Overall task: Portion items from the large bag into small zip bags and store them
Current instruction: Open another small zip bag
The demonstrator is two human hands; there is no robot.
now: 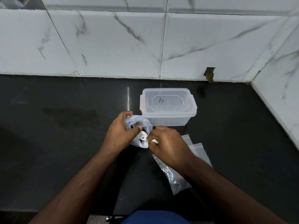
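Both hands meet at the large bag [140, 126] on the counter [64, 126]: left hand [120, 131] grips its mouth open, right hand [165, 143] pinches a white item [143, 136] just beside, zip bags [196, 147] lying to its right.

White marble-look wall tiles [113, 42] with grey veins are backing a glossy black tabletop [64, 126] — a side wall [281, 75] is meeting them at the right corner, a chipped hole [209, 74] is showing low down, and light is glinting off the dark surface.

Two hands [120, 130] [166, 143], one large bag [139, 125], one lidded container [168, 107], three small zip bags [171, 173] [186, 138] [199, 151]
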